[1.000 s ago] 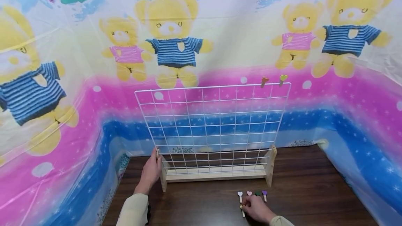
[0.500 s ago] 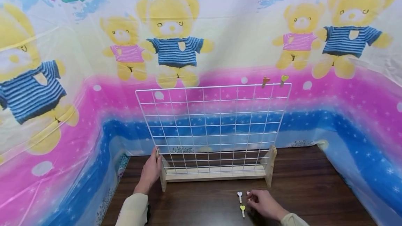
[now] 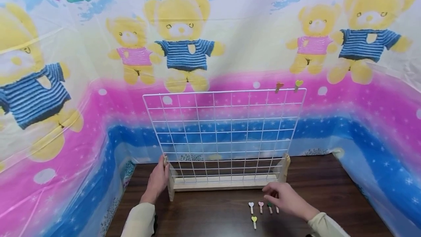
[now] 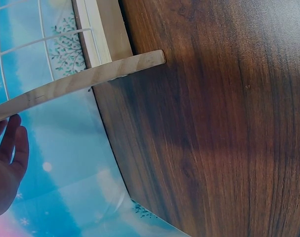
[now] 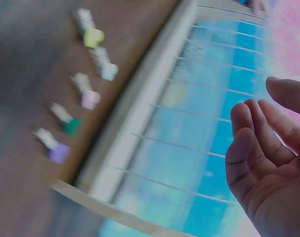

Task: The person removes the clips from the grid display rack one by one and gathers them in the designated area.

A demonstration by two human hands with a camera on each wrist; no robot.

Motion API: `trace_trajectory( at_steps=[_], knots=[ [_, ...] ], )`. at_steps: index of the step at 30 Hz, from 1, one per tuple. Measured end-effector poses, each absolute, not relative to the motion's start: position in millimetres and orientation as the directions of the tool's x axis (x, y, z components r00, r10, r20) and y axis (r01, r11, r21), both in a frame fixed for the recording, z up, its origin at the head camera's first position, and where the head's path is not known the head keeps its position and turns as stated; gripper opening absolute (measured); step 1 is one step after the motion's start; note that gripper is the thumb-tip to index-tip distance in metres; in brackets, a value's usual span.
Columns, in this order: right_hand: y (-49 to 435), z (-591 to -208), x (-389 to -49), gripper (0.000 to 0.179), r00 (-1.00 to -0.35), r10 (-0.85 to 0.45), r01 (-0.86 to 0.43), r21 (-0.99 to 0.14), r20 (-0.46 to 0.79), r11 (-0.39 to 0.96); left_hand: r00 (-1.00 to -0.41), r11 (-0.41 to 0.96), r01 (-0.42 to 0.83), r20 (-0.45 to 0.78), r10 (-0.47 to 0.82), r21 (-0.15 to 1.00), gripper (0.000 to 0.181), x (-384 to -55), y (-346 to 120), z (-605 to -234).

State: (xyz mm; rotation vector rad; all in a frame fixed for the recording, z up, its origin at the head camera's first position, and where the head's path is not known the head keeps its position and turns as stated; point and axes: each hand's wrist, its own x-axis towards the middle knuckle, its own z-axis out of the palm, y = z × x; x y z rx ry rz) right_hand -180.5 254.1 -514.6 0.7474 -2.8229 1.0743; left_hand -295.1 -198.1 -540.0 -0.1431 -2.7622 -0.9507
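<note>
A white wire grid (image 3: 223, 132) stands upright in a wooden stand (image 3: 227, 185). My left hand (image 3: 159, 178) holds the top of the stand's left side post; in the left wrist view its fingers (image 4: 20, 148) lie against the post (image 4: 65, 85). Above the table, near the stand's right foot, my right hand (image 3: 291, 200) is empty with loosely bent fingers. Below and left of it lie heart clothespins: white (image 3: 251, 207), pink (image 3: 261, 207), green (image 3: 270, 207) and a partly covered one (image 3: 277, 210), purple (image 5: 58, 152) in the right wrist view. A yellow clothespin (image 3: 254, 222) lies nearer.
A brown heart clothespin (image 3: 279, 87) and a yellow-green one (image 3: 298, 85) are clipped on the grid's top wire at the right. Behind the dark wooden table (image 3: 204, 215) hangs a bear-print cloth (image 3: 250, 46), which also runs along both sides.
My right hand has let go of the yellow clothespin, passed over the row of clothespins and risen up and right. My left hand stays at the post.
</note>
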Motion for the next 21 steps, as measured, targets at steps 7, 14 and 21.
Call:
trace_trajectory(
  at_steps=[7,14,21],
  knots=[
    [257,-457,-183,0.015,-0.84,-0.404,-0.541,-0.497,0.363,0.678,-0.966,0.785,0.181,0.256,0.03,0.592,0.043,-295,-199,-542],
    [265,-387,-192,0.024,-0.74,-0.446,-0.648,-0.356,0.504,0.673,-0.97,0.79,0.167,0.241,0.025,0.59,0.045,-296,-199,-541],
    [270,-321,-200,0.025,-0.665,-0.455,-0.665,-0.191,0.593,0.722,-0.974,0.786,0.154,0.227,0.018,0.598,0.045,-296,-199,-541]
  ],
)
